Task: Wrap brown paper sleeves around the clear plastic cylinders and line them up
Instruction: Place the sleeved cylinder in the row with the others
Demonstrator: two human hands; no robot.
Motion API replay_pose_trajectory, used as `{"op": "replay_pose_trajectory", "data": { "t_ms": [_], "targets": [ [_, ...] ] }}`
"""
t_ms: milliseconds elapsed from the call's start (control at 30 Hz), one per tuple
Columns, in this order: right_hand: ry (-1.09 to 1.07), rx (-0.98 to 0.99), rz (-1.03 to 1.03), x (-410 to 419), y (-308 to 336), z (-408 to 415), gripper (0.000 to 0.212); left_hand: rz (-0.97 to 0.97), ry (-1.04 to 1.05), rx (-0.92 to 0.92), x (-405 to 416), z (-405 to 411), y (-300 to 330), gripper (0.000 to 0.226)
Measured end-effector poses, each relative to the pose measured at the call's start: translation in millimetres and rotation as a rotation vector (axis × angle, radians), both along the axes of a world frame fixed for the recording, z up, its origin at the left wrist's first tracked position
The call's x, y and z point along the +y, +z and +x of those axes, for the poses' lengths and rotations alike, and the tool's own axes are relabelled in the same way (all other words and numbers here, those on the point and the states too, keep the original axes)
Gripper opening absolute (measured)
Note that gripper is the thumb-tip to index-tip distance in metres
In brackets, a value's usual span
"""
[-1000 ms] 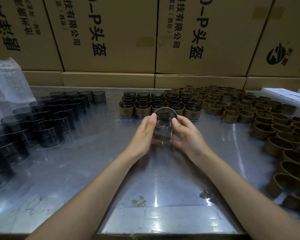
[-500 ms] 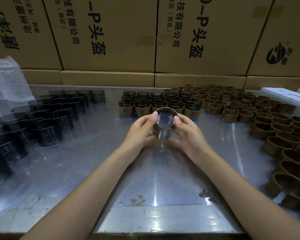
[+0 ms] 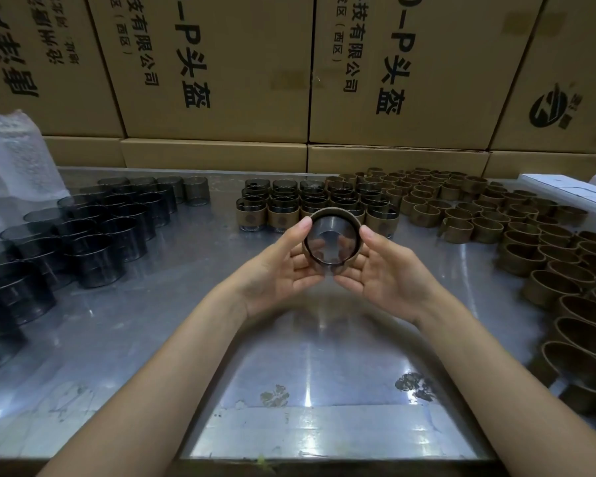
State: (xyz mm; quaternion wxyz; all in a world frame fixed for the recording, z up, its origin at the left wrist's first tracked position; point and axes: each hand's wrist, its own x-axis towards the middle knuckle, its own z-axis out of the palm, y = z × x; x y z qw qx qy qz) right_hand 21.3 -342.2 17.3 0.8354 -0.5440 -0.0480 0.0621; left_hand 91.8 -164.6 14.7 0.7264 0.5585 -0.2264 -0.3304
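Setting: a steel table (image 3: 152,321) backed by stacked printed cartons (image 3: 221,63).

Stock, left: bare clear cylinders (image 3: 93,232). Stock, right: empty brown sleeves (image 3: 530,249). Finished rows, far centre: sleeved cylinders (image 3: 283,211).

Item in hand: one cylinder (image 3: 331,241), held above the table just near of the finished rows, open end toward the camera, with a brown sleeve (image 3: 353,220) around it. The left hand (image 3: 276,270) and right hand (image 3: 389,270) cupped it from either side, thumbs at the rim, fingers curled beneath.

Step, as judged: sleeve being seated. The next move would call for squaring the sleeve, then standing the piece in the near row.

Not legible: sleeve seam, sleeve depth, fingertips behind the cylinder.
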Motion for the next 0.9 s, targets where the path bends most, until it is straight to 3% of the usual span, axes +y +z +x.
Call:
{"op": "replay_pose_trajectory", "data": {
  "t_ms": [100, 267, 600, 667, 767, 900],
  "targets": [
    [0.056, -0.060, 0.011, -1, -2, 0, 0.059, -0.078, -0.051, -0.002, -1, -4, 0, 0.089],
    [0.126, -0.155, 0.037, -1, -4, 0, 0.054, -0.168, -0.139, -0.023, -4, -2, -6, 0.069],
    [0.152, -0.192, -0.005, -2, -1, -2, 0.057, -0.175, -0.167, -0.101, 0, -1, -7, 0.091],
    [0.063, -0.129, -0.023, 0, 2, -3, 0.064, -0.156, -0.118, -0.091, 1, -2, -2, 0.090],
    [-0.265, -0.086, -0.238, 15, 3, 1, 0.067, 0.020, 0.104, -0.201, -9, -7, 6, 0.098],
    [-0.577, -0.222, -0.343, 39, -3, 5, 0.050, 0.035, 0.425, -0.393, -28, -24, 5, 0.067]
  ]
}}
